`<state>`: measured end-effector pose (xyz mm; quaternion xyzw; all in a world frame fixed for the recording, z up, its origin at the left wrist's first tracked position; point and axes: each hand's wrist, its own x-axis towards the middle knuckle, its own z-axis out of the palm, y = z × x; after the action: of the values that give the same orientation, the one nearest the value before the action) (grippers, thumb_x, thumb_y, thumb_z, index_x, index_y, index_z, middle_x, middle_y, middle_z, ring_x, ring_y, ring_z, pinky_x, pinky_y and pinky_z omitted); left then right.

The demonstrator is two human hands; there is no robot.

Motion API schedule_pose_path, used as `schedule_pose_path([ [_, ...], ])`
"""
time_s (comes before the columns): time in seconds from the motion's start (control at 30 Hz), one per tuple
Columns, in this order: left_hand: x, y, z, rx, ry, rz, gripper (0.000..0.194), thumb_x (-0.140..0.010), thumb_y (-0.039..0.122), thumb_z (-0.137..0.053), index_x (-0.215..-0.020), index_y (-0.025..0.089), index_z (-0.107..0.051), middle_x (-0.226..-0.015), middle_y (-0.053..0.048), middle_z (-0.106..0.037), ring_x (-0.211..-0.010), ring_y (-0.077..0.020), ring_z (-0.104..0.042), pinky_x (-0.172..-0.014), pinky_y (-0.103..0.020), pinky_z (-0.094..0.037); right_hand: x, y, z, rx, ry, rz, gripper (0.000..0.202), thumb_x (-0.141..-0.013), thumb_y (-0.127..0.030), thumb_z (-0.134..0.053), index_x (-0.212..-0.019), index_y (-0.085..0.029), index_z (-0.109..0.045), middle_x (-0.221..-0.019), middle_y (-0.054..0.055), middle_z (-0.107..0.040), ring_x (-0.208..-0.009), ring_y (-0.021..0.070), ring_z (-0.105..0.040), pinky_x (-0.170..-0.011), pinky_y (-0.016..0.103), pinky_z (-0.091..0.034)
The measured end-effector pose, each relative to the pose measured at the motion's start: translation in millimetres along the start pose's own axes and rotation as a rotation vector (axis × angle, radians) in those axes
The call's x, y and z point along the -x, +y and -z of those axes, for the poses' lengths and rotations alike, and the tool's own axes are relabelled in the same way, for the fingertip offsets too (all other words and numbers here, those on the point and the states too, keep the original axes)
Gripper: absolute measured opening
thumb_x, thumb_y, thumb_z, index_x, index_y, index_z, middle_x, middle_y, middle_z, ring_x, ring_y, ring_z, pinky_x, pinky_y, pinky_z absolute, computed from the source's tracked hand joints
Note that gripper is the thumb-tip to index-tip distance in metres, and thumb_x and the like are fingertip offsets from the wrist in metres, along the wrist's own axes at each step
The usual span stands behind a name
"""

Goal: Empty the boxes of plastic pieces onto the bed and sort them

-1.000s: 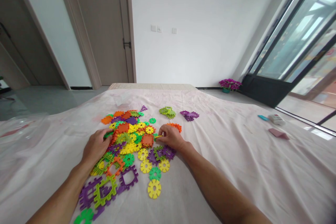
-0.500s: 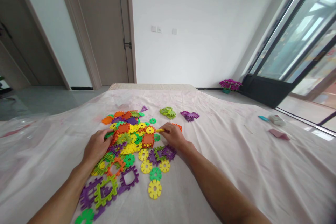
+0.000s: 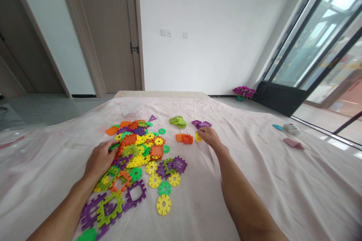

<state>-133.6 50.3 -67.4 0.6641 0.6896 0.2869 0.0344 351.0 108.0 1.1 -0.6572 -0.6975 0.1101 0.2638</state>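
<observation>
My right hand (image 3: 209,138) is closed on a yellow notched disc (image 3: 198,136), held by its edge just over the cloth. Close to that hand lie a small group of purple pieces (image 3: 201,124) and a group of orange pieces (image 3: 184,139). At the left side of a large heap of plastic interlocking pieces (image 3: 138,150) rests my left hand (image 3: 98,159), thumb and fingers apart. A green piece (image 3: 114,146) shows between them, next to orange pieces; whether the fingers touch it is hard to make out.
A pale cloth (image 3: 240,165) covers the wide surface. Lime-green pieces (image 3: 178,121) lie in a group farther back. Yellow discs (image 3: 163,205) and purple frames (image 3: 136,192) are spread nearer to me. Clear plastic (image 3: 17,147) lies left; a pink item (image 3: 294,144) lies right.
My right hand has moved right with the yellow disc, away from the heap to beside the purple group, uncovering the orange group. My left hand has stayed at the heap.
</observation>
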Motion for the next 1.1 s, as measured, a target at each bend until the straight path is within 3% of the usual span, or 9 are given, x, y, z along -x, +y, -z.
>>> schedule_pose_path([
  [0.13, 0, 0, -0.1, -0.002, 0.008, -0.007, 0.045, -0.090, 0.043, -0.043, -0.121, 0.021, -0.067, -0.128, -0.010, -0.066, -0.120, -0.0281, -0.060, -0.105, -0.039, -0.045, 3, 1, 5, 0.171, 0.067, -0.136, 0.021, -0.084, -0.031, -0.058, -0.079, -0.024, -0.078, -0.073, 0.004, -0.071, -0.071, 0.0195, -0.065, -0.059, 0.026, -0.037],
  [0.33, 1, 1, 0.9, -0.017, 0.015, -0.001, 0.046, -0.090, 0.043, -0.042, -0.121, 0.021, -0.068, -0.128, -0.010, -0.066, -0.119, -0.0284, -0.060, -0.104, -0.040, -0.045, 1, -10, -8, 0.099, -0.124, 0.117, 0.029, -0.078, -0.037, -0.074, -0.103, -0.023, -0.078, -0.101, 0.005, -0.076, -0.091, 0.0219, -0.067, -0.074, 0.027, -0.044],
  [0.47, 0, 1, 0.7, -0.019, 0.015, -0.005, 0.046, -0.090, 0.043, -0.043, -0.121, 0.020, -0.068, -0.127, -0.010, -0.067, -0.119, -0.0276, -0.061, -0.105, -0.038, -0.045, 2, -17, -22, 0.101, -0.192, 0.152, 0.029, -0.082, -0.037, -0.071, -0.106, -0.022, -0.077, -0.101, 0.006, -0.075, -0.090, 0.0218, -0.067, -0.077, 0.028, -0.045],
  [0.67, 1, 3, 1.5, -0.010, 0.012, 0.006, 0.047, -0.090, 0.044, -0.043, -0.121, 0.020, -0.068, -0.128, -0.011, -0.066, -0.119, -0.0279, -0.060, -0.105, -0.039, -0.045, 9, -41, -34, 0.002, -0.026, 0.300, 0.024, -0.086, -0.029, -0.069, -0.107, -0.019, -0.076, -0.108, 0.010, -0.073, -0.101, 0.0226, -0.064, -0.089, 0.031, -0.045],
  [0.73, 1, 4, 2.1, -0.009, 0.013, 0.008, 0.047, -0.089, 0.044, -0.043, -0.121, 0.020, -0.067, -0.128, -0.011, -0.066, -0.119, -0.0283, -0.060, -0.105, -0.040, -0.045, 12, -52, -35, -0.145, -0.154, 0.330, 0.022, -0.083, -0.028, -0.072, -0.103, -0.020, -0.076, -0.100, 0.006, -0.074, -0.091, 0.0193, -0.066, -0.082, 0.029, -0.048],
  [0.83, 1, 5, 2.8, -0.011, 0.013, 0.006, 0.047, -0.089, 0.043, -0.043, -0.122, 0.020, -0.067, -0.129, -0.011, -0.066, -0.119, -0.0282, -0.061, -0.104, -0.040, -0.045, 17, -65, -36, -0.309, -0.510, 0.343, 0.033, -0.074, -0.028, -0.080, -0.105, -0.020, -0.076, -0.090, 0.001, -0.073, -0.079, 0.0155, -0.065, -0.070, 0.024, -0.048],
  [0.9, 1, 5, 3.0, -0.009, 0.008, 0.009, 0.047, -0.089, 0.043, -0.043, -0.122, 0.020, -0.067, -0.129, -0.012, -0.066, -0.119, -0.0282, -0.061, -0.104, -0.040, -0.045, 20, -70, -36, -0.294, -0.703, 0.385, 0.042, -0.065, -0.027, -0.085, -0.106, -0.021, -0.076, -0.088, -0.001, -0.073, -0.077, 0.0143, -0.064, -0.066, 0.022, -0.047],
  [0.97, 1, 5, 3.0, -0.010, 0.004, 0.017, 0.047, -0.090, 0.043, -0.042, -0.122, 0.020, -0.067, -0.129, -0.012, -0.065, -0.119, -0.0283, -0.060, -0.104, -0.041, -0.045, 22, -71, -36, -0.239, -0.802, 0.394, 0.041, -0.061, -0.025, -0.087, -0.101, -0.021, -0.077, -0.084, -0.002, -0.072, -0.074, 0.0131, -0.063, -0.061, 0.020, -0.044],
  [1.1, 1, 5, 2.8, -0.009, 0.001, 0.014, 0.047, -0.090, 0.043, -0.042, -0.122, 0.020, -0.067, -0.129, -0.011, -0.065, -0.120, -0.0280, -0.060, -0.105, -0.040, -0.044, 23, -66, -37, -0.234, -0.842, 0.289, 0.019, -0.065, -0.020, -0.081, -0.083, -0.019, -0.075, -0.072, -0.004, -0.071, -0.065, 0.0110, -0.061, -0.057, 0.019, -0.042],
])
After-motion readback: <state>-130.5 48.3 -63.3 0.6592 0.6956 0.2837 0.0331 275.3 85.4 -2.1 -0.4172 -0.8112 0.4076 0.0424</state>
